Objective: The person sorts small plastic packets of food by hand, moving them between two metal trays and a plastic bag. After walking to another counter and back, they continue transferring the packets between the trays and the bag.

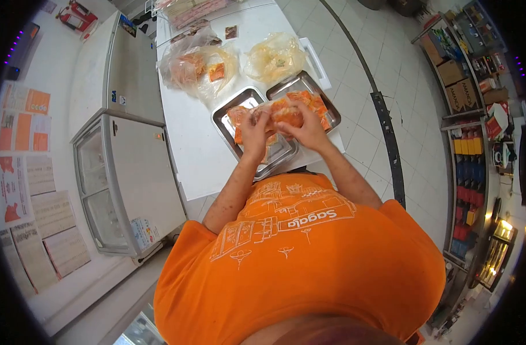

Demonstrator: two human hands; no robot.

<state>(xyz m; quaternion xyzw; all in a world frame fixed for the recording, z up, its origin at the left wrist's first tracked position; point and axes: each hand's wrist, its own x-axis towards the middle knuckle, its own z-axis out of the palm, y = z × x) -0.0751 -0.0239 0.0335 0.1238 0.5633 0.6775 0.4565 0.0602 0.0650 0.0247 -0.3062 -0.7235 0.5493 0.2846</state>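
Packet: clear plastic w/ orange contents, the packet (287,111) held up btwn both hands, over the trays where they meet.
Left hand: the left hand (255,127) at packet's left end; grip mostly closed, fingers bent onto the plastic; exact fingertip contact hard to see.
Right hand: the right hand (304,127) round packet's right end; grip part-closed, thumb on near side, fingers on far side, has hold of it.
Left tray: metal, the left tray (218,119) w/ orange pkts (237,117) along its left side, more pkts near, partly hidden by left arm.
Right tray: metal, the right tray (286,85), just beside the other; orange stack (310,101) in it, partly behind right hand.
Bags: left bag (185,69), clear, open, orange pkts inside; right bag (275,59), yellowish, crumpled, contents unclear. Both far of trays.
Tabletop: white tabletop (185,132) under all this; small dark sachet (232,32) at far end.
Surroundings: white freezer (139,172) left; stocked shelves (467,144) right, across tiled floor (363,138).
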